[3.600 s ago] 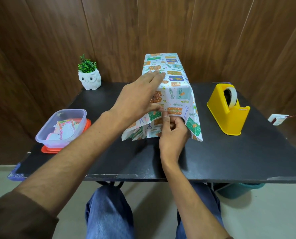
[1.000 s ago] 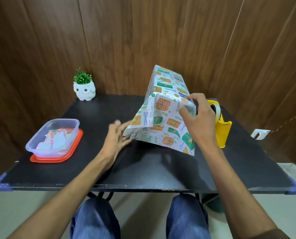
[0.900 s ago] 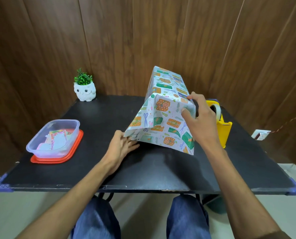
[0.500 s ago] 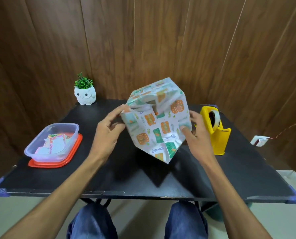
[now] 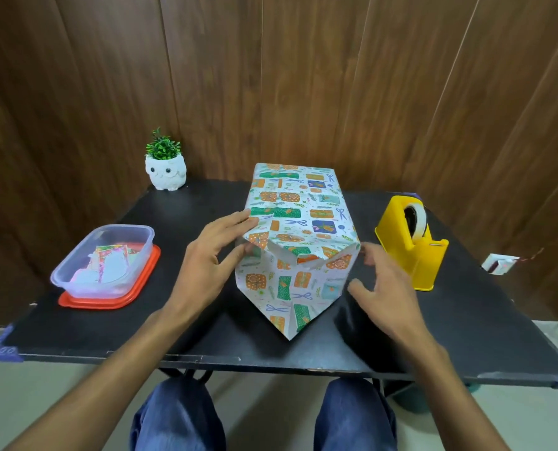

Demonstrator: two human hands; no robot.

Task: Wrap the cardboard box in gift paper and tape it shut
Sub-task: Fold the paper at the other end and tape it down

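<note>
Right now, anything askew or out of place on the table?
Mainly the gift-wrapped box: its near end is unfinished. The top flap sags with an uneven crease, and the pointed bottom flap lies loose on the black table, untaped. The plastic container sits on its orange lid, not under it.

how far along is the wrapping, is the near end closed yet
Done: gift paper covers the top; the near end's upper and side folds are tucked in. In hand: the left hand touches the near left corner, the right hand hovers open by the right one. Left: the pointed flap lies flat on the table, untaped; the tape dispenser stands untouched; far end unseen.
</note>
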